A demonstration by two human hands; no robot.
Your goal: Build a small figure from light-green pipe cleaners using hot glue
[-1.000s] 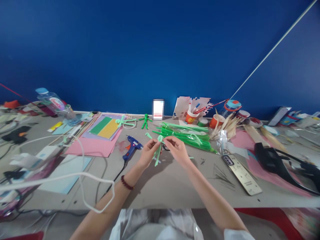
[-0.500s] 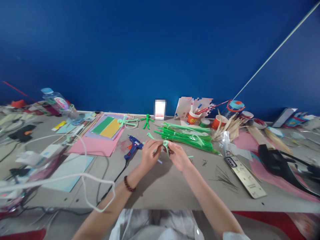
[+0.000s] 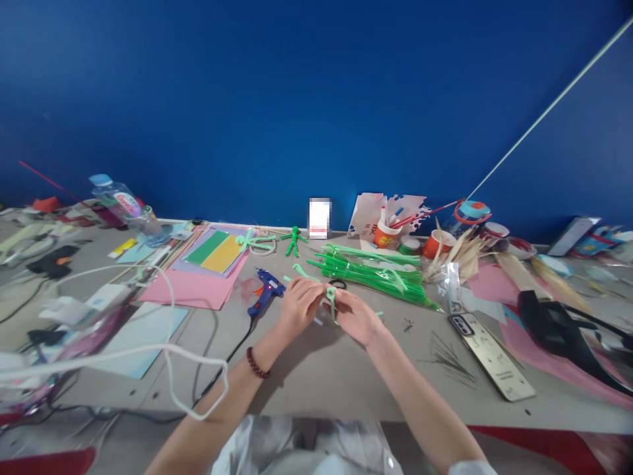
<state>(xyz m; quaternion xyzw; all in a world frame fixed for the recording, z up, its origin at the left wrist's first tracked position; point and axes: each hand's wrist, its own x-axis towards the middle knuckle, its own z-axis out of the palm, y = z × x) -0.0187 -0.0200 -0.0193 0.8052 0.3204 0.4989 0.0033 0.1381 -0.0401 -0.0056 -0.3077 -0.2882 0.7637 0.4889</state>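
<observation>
My left hand point(image 3: 298, 305) and my right hand point(image 3: 357, 315) meet over the middle of the grey table point(image 3: 326, 369), both pinching a light green pipe cleaner point(image 3: 331, 297) that is bent into a small loop between the fingertips. A bead bracelet point(image 3: 258, 363) circles my left wrist. Just behind the hands lies a heap of green pipe cleaners point(image 3: 376, 272). A blue glue gun point(image 3: 266, 291) lies to the left of my left hand, its black cord running toward me.
A small green pipe-cleaner figure point(image 3: 295, 240) and coloured paper sheets point(image 3: 198, 277) lie at the back left. Orange cups point(image 3: 384, 232) with tools stand at the back. A phone point(image 3: 490, 356) lies at the right, a white cable point(image 3: 163, 356) and a water bottle point(image 3: 119, 201) at the left.
The hands have come closer together and sunk a little toward the table. The pipe cleaner, hanging straight a second ago, is now curled into a small loop between the fingers.
</observation>
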